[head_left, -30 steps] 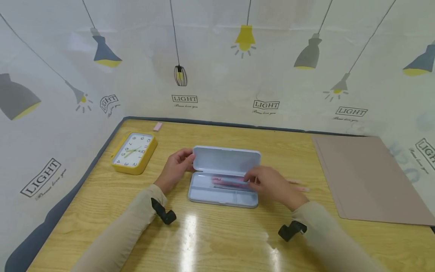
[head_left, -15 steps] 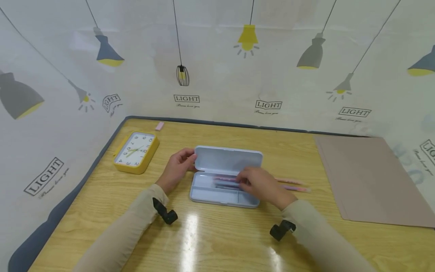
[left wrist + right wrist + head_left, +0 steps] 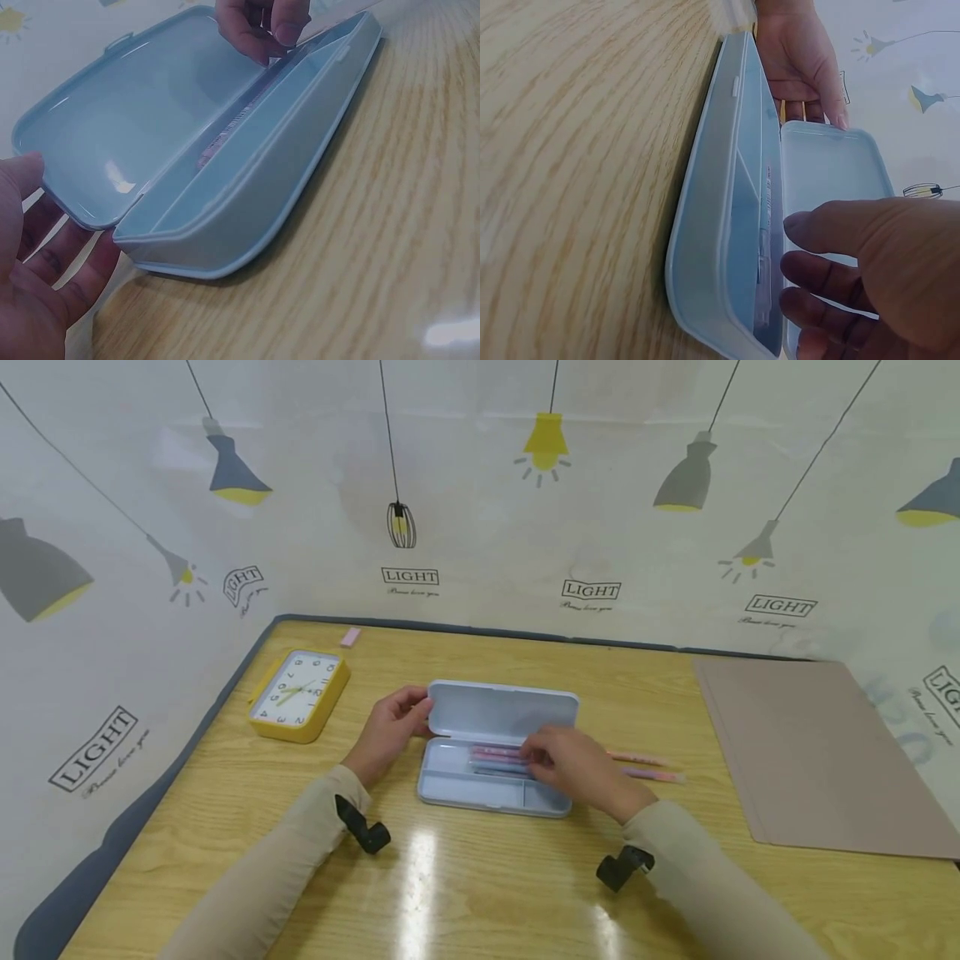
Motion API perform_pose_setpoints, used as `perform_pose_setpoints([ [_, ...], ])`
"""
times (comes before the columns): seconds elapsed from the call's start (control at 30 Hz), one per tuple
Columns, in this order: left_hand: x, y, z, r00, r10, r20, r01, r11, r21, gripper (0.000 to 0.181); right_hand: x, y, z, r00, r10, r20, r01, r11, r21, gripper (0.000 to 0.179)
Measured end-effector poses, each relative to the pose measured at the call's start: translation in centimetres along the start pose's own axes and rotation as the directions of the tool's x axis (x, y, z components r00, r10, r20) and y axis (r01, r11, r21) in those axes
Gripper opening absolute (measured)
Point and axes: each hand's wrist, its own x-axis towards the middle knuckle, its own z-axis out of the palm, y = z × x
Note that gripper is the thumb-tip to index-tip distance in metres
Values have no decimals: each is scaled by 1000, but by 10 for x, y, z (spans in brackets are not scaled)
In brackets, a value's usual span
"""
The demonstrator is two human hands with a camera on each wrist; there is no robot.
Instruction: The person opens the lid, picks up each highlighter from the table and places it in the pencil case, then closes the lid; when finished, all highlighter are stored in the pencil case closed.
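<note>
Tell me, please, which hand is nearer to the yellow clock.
Left. The left hand holds the open lid, right of the yellow clock and apart from it; the right hand is farther right, at the pencil case.

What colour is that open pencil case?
The pencil case is pale blue, seen best in the left wrist view.

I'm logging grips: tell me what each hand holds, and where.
Left hand: the case lid, by its left edge. Right hand, over the pens inside the case: no hold visible.

Pens (image 3: 498, 751) in case (image 3: 472, 791), clock (image 3: 302, 697) to left
</note>
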Motion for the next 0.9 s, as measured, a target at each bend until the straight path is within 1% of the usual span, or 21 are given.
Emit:
perform_pose_setpoints([
  [0.17, -1, 0, 1, 1000, 8, -5, -8, 1000, -5, 34, -2, 1, 0, 1000, 10, 6, -10, 1000, 24, 11],
  [0.27, -1, 0, 1, 1000, 23, -4, -23, 1000, -22, 34, -4, 2, -2, 1000, 18, 0, -18, 999, 38, 10],
  [0.4, -1, 1, 3, 999, 40, -3, -40, 998, -40, 34, -11, 5, -8, 999, 30, -15, -29, 998, 49, 11],
  [0.5, -1, 2, 3, 999, 37, -7, -37, 999, -35, 34, -18, 9, -14, 999, 42, -28, -40, 998, 53, 11],
  [0.7, 0, 3, 3, 1000, 29, -4, -30, 999, -24, 35, -35, 23, -26, 993, 112, -39, -109, 992, 57, 12],
  [0.83, -1, 3, 3, 1000, 22, -2, -22, 999, -25, 35, -46, 38, -33, 985, 167, -41, -164, 984, 72, 12],
  [0.9, -1, 4, 3, 1000, 18, 1, -18, 999, -28, 35, -51, 47, -36, 983, 177, -50, -172, 981, 92, 12],
])
